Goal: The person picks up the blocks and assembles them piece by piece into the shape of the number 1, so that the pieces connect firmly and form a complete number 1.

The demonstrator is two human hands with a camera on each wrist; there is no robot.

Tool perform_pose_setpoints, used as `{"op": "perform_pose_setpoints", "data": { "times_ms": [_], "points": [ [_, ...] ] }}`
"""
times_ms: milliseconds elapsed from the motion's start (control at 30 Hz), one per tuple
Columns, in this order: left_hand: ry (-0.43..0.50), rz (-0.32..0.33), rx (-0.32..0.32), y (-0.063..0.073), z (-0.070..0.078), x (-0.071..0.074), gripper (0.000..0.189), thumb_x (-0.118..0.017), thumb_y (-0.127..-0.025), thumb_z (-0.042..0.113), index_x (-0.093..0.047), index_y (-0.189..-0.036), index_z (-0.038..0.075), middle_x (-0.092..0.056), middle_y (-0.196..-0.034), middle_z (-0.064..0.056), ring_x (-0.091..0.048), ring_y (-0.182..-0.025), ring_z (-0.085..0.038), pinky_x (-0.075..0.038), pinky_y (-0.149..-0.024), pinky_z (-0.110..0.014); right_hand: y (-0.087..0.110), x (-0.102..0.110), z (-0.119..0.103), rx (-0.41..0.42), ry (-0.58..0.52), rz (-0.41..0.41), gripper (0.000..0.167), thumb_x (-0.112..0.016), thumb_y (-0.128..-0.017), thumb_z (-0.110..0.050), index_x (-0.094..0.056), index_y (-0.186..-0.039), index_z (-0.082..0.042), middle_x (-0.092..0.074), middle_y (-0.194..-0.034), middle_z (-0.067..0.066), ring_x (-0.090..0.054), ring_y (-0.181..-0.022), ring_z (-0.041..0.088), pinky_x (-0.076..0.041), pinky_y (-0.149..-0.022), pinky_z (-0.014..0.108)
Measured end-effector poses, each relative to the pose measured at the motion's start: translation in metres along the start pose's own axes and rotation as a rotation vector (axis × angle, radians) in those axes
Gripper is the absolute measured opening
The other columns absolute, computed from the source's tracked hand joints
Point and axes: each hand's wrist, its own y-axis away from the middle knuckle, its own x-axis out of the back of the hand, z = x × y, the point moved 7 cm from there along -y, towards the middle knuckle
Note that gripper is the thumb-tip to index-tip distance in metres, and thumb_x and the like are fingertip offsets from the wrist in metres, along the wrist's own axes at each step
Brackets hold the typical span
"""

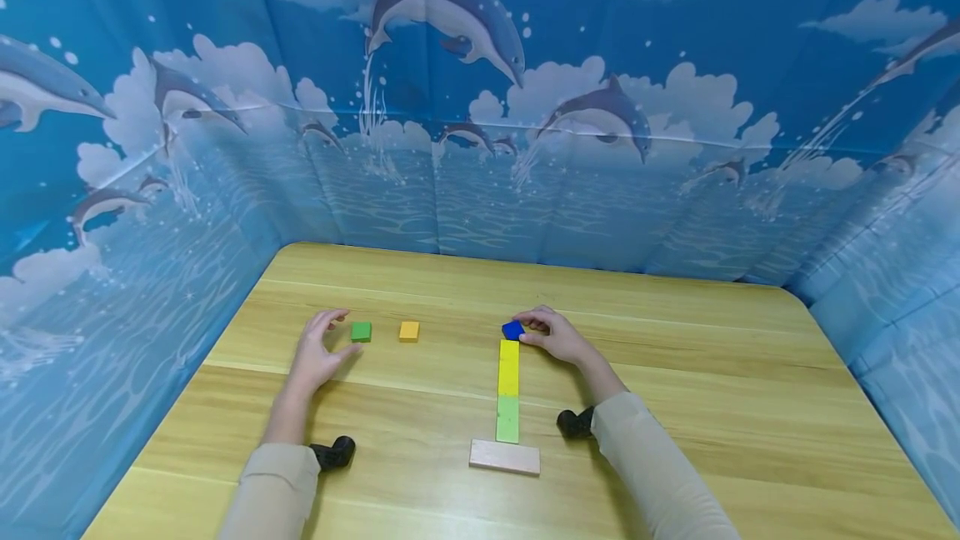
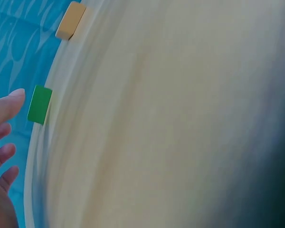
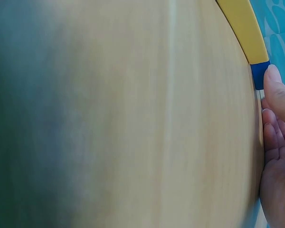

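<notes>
At the far end of a column of blocks, my right hand (image 1: 553,335) pinches a small blue block (image 1: 513,330) between thumb and fingers. The blue block sits slightly turned against the top of a long yellow block (image 1: 508,368). In the right wrist view my thumb (image 3: 274,78) lies on the blue block (image 3: 259,75). To the left, my left hand (image 1: 315,357) has its thumb and fingers spread beside a green block (image 1: 362,332), holding nothing. The left wrist view shows a gap between the thumb and the green block (image 2: 40,104).
Below the yellow block comes a light green block (image 1: 507,419), then a plain wooden plank (image 1: 505,457) lying crosswise. An orange block (image 1: 408,332) lies right of the green one. A blue dolphin-print curtain (image 1: 480,190) borders the wooden table (image 1: 675,357).
</notes>
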Motion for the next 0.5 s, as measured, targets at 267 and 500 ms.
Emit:
{"op": "perform_pose_setpoints", "data": {
  "times_ms": [267,500],
  "points": [
    [-0.011,-0.021,-0.002,-0.002,-0.007,-0.001,0.059,-0.077,-0.071,0.008,-0.05,-0.122,-0.003,-0.052,-0.112,-0.021,-0.047,-0.102,-0.037,-0.038,-0.091,-0.051,0.0,0.001,0.001,-0.008,0.011,0.002,0.031,-0.06,-0.088,-0.012,-0.059,-0.118,-0.005,-0.054,-0.104,0.009,-0.047,-0.093,0.022,-0.042,-0.083,0.036],
    [-0.021,-0.057,0.031,-0.002,-0.014,-0.006,0.058,-0.076,-0.073,0.009,-0.049,-0.123,-0.003,-0.052,-0.111,-0.02,-0.048,-0.1,-0.037,-0.039,-0.089,-0.051,-0.001,0.001,0.002,-0.008,0.012,0.006,0.031,-0.061,-0.087,-0.013,-0.06,-0.118,-0.005,-0.054,-0.104,0.009,-0.047,-0.093,0.022,-0.042,-0.082,0.035]
  ]
}}
